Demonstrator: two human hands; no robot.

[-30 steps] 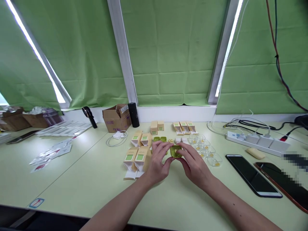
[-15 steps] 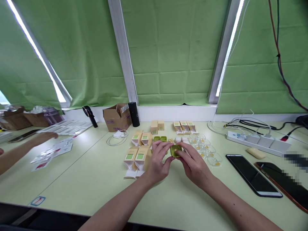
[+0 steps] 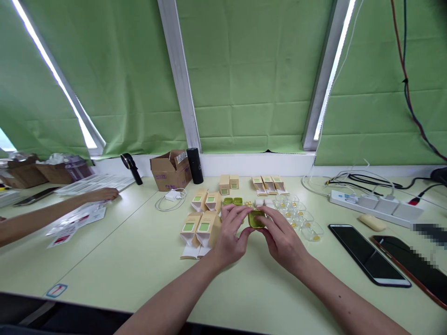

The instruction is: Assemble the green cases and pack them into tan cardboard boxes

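Between my two hands is a small olive-green square case (image 3: 256, 219), its hollow side facing me. My left hand (image 3: 233, 232) grips its left edge with closed fingers. The fingers of my right hand (image 3: 282, 235) close on its right side, and one fingertip reaches inside the hollow. Just behind sit more green cases (image 3: 233, 201), partly hidden by my left hand. Left of my hands stand opened kraft boxes (image 3: 208, 225) with green labels. Several clear plastic cups (image 3: 296, 211) with yellow bottoms lie to the right of my right hand.
Kraft boxes (image 3: 268, 184) stand at the back near a brown carton (image 3: 171, 171) and black cylinder (image 3: 194, 165). Right are a power strip (image 3: 375, 207) and phones (image 3: 368, 253). At left, another person's hand (image 3: 106, 194) is over papers and packets (image 3: 78, 222).
My hands and the green case stay nearly in place. The other person's hand at the left has reached further right, over the papers.
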